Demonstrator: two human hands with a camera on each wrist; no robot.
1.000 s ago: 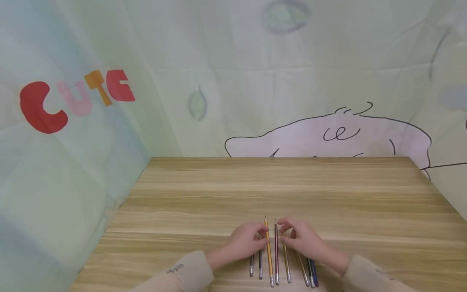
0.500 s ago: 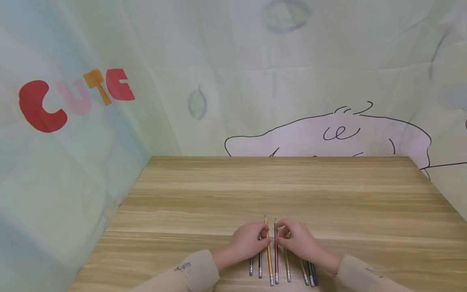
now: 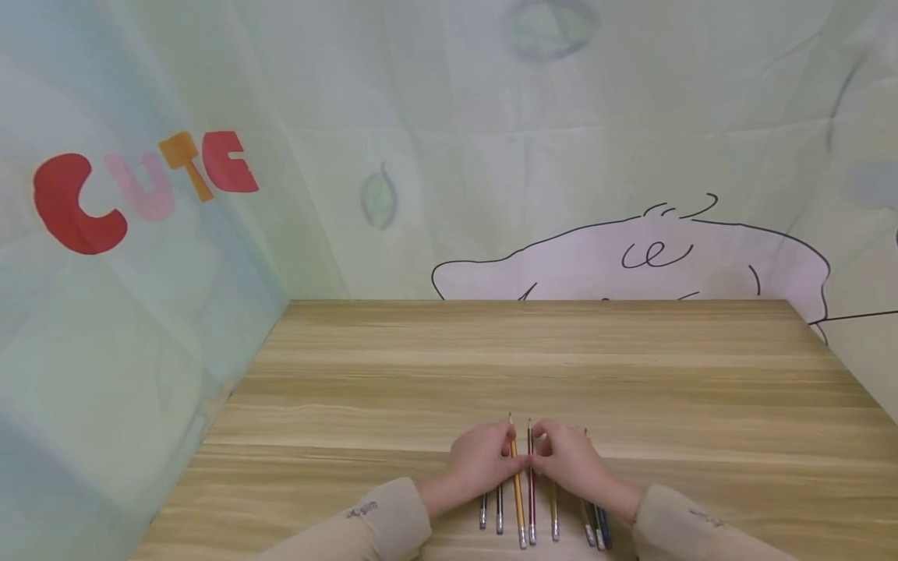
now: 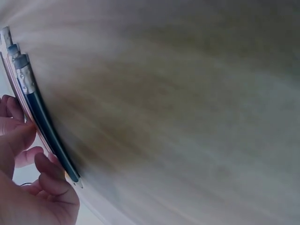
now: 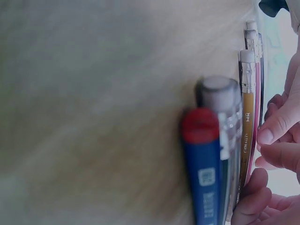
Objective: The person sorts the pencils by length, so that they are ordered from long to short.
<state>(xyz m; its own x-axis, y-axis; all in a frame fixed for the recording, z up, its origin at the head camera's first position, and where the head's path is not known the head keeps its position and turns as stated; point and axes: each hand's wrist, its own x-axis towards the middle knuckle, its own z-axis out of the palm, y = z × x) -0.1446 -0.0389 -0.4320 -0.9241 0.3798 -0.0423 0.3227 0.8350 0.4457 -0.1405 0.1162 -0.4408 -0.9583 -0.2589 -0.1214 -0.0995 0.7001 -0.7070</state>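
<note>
Several pencils lie side by side on the wooden table. My left hand (image 3: 484,453) has curled fingers at the yellow pencil (image 3: 520,502); its thumb crosses over the shaft and its index finger is near the sharpened end. From the other side my right hand (image 3: 571,460) holds its thumb and index fingertips at the maroon pencil (image 3: 532,506). Both thumb tips nearly meet between these two pencils. Part of a gold pencil (image 3: 555,514) is hidden under the right hand. Left of the yellow one, two dark pencils (image 3: 500,510) run beneath the left hand.
A blue pencil with a red end (image 5: 201,164) lies at the right of the row, beside a dark green pencil (image 3: 598,530). Patterned cloth (image 3: 393,156) stands behind the wooden table (image 3: 393,374). Red, pink and orange letters (image 3: 84,206) decorate the left side.
My right hand has moved left to the maroon pencil. My left thumb has slid right across the yellow pencil, so the thumbs are closer. The pencils' eraser ends have barely moved.
</note>
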